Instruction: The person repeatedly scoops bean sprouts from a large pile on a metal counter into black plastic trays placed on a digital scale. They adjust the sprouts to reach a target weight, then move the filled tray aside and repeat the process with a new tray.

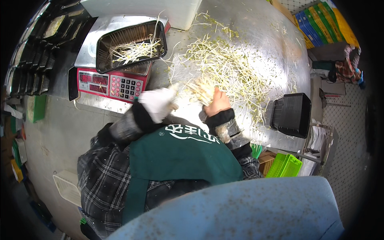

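Observation:
My right hand (pixel 220 102), bare, is closed around a bunch of pale sprouts (pixel 198 89) over the metal table (pixel 285 72). My left hand (pixel 157 102) wears a white glove and is motion-blurred beside the bunch; whether its fingers grip anything is unclear. A loose heap of long white sprouts with small green leaves (pixel 231 67) spreads beyond my right hand. To the left, a black plastic tray (pixel 102 64) sits tilted on a red digital scale (pixel 141 87). Some sprouts (pixel 135 52) lie inside the tray, with a few stems over its rim.
Nested black trays (pixel 294 114) stand on the table's right side. A white box (pixel 144 8) is at the back. Several black trays (pixel 36 60) fill the far left. A green crate (pixel 283 166) is below the right edge. Another person (pixel 348 67) is at far right.

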`<state>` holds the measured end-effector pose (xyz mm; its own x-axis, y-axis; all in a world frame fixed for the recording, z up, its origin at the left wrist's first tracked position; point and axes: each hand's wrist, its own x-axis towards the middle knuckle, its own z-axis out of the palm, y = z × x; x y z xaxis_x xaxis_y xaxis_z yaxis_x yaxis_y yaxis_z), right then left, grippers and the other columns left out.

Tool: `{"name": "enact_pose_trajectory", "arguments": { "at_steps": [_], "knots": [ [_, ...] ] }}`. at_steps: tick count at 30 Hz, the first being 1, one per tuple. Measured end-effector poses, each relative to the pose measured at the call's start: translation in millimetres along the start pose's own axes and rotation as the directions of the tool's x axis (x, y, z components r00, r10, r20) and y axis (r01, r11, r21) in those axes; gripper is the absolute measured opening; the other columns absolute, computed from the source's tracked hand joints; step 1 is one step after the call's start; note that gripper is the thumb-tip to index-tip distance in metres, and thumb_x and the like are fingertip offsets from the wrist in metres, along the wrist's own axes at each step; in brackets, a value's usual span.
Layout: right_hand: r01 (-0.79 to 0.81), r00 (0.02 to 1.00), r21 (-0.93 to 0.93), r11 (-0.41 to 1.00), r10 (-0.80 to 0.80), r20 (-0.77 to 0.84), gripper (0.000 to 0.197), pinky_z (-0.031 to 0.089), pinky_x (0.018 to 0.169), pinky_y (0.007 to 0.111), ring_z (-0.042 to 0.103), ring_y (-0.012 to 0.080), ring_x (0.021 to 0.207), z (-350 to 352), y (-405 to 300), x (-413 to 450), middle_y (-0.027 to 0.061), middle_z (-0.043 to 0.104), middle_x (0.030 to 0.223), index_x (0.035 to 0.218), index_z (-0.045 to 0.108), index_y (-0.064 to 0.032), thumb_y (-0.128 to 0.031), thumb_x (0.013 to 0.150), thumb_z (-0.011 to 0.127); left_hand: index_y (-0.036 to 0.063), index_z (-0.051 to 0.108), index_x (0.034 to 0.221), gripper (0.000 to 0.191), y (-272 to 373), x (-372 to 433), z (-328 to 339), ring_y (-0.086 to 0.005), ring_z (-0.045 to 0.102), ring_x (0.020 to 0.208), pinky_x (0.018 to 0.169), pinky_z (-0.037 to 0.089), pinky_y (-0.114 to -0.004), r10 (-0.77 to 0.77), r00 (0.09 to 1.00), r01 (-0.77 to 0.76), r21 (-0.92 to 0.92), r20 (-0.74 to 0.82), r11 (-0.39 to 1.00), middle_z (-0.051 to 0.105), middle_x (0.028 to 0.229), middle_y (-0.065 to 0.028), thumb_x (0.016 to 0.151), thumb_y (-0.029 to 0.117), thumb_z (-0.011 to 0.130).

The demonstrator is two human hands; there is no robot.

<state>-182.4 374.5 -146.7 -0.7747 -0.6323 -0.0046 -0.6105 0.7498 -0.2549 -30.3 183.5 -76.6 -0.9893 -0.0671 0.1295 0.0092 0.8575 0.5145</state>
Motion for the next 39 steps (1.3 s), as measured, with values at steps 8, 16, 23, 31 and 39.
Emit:
{"name": "enact_pose_trajectory", "arguments": {
  "at_steps": [8, 16, 23, 31, 39],
  "knots": [
    [0.012, 0.998, 0.996, -0.086, -0.067, -0.018, 0.057, 0.045, 0.080, 0.036, 0.051, 0.0243, 0.098, -69.1, 87.6, 8.4, 0.0141, 0.052, 0.106, 0.119, 0.037, -0.0003, -0.010, 0.068, 0.061, -0.0034, 0.037, 0.121, 0.044, -86.6, -20.0, -100.7, -0.0169, 0.054, 0.092, 0.081, 0.042, -0.025, -0.456, 0.518, -0.036, -0.552, -0.724, 0.833, 0.054, 0.106, -0.0126, 0.077, -0.005, 0.045],
    [0.076, 0.992, 0.849, -0.523, -0.047, -0.118, 0.070, 0.039, 0.091, 0.042, 0.043, 0.0292, 0.110, -125.6, 78.2, -20.4, 0.0170, 0.044, 0.116, 0.124, 0.029, 0.0003, -0.015, 0.064, 0.062, -0.0027, 0.040, 0.120, 0.069, -84.4, 37.9, -32.1, -0.0234, 0.046, 0.106, 0.089, 0.038, -0.027, -0.209, 0.960, 0.005, -0.732, -0.188, 0.682, 0.047, 0.115, -0.0161, 0.051, -0.008, 0.037],
    [0.188, 0.972, 0.964, 0.187, -0.177, -0.155, 0.071, 0.040, 0.087, 0.037, 0.048, 0.0256, 0.102, -86.7, 66.3, -3.8, 0.0154, 0.047, 0.109, 0.120, 0.033, -0.0029, -0.023, 0.062, 0.068, 0.0016, 0.034, 0.126, 0.070, 22.7, 87.5, 41.7, -0.0195, 0.043, 0.110, 0.093, 0.033, -0.027, -0.050, 0.999, 0.008, -0.938, -0.010, 0.346, 0.043, 0.122, -0.0132, 0.057, -0.012, 0.033],
    [0.425, 0.892, 0.418, 0.803, -0.450, -0.042, 0.057, 0.037, 0.088, 0.036, 0.045, 0.0319, 0.104, -70.8, 26.1, -8.5, 0.0165, 0.044, 0.117, 0.114, 0.045, -0.0047, -0.018, 0.064, 0.069, -0.0020, 0.031, 0.127, 0.062, 25.8, 80.5, 62.1, -0.0208, 0.045, 0.109, 0.093, 0.036, -0.030, -0.218, 0.973, -0.028, -0.969, -0.083, 0.245, 0.042, 0.122, -0.0142, 0.066, -0.012, 0.032],
    [0.104, 0.892, 0.599, 0.794, 0.192, -0.410, 0.049, 0.036, 0.088, 0.036, 0.047, 0.0276, 0.100, -84.3, 133.8, -42.3, 0.0149, 0.049, 0.108, 0.109, 0.048, -0.0006, -0.015, 0.066, 0.068, -0.0046, 0.032, 0.125, 0.074, -3.0, 20.6, -58.0, -0.0247, 0.049, 0.102, 0.091, 0.039, -0.034, -0.577, 0.790, -0.088, -0.969, -0.209, 0.231, 0.049, 0.112, -0.0150, 0.051, -0.002, 0.035]
  ]
}}
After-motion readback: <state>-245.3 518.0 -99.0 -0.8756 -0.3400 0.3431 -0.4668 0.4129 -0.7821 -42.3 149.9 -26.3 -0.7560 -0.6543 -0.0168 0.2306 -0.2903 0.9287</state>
